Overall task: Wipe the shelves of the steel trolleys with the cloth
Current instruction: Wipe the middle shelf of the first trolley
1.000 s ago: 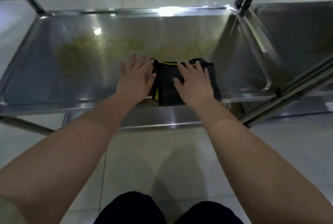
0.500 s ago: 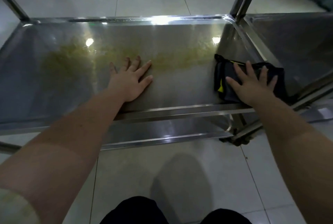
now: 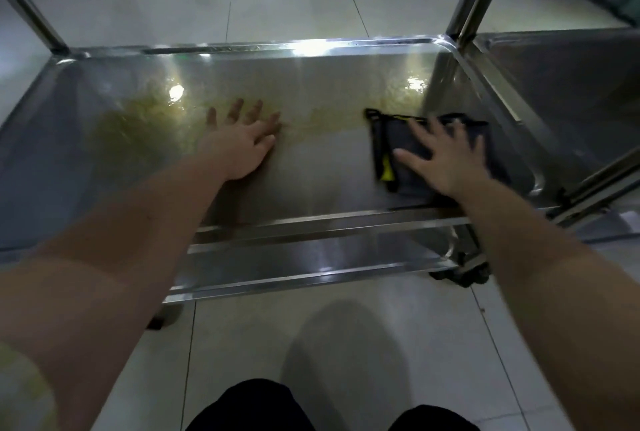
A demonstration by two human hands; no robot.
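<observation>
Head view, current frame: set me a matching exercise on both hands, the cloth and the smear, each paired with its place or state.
Column A
1. left hand
2. right hand
3. cloth
4. yellowish smear

Column B
a. spread over the steel, heaviest toward the left end
b. flat on bare steel near the middle of the shelf
c. pressing down on the cloth with straight fingers
d. dark with yellow trim, lying at the right end of the shelf

Pairs: 1-b, 2-c, 3-d, 4-a
</observation>
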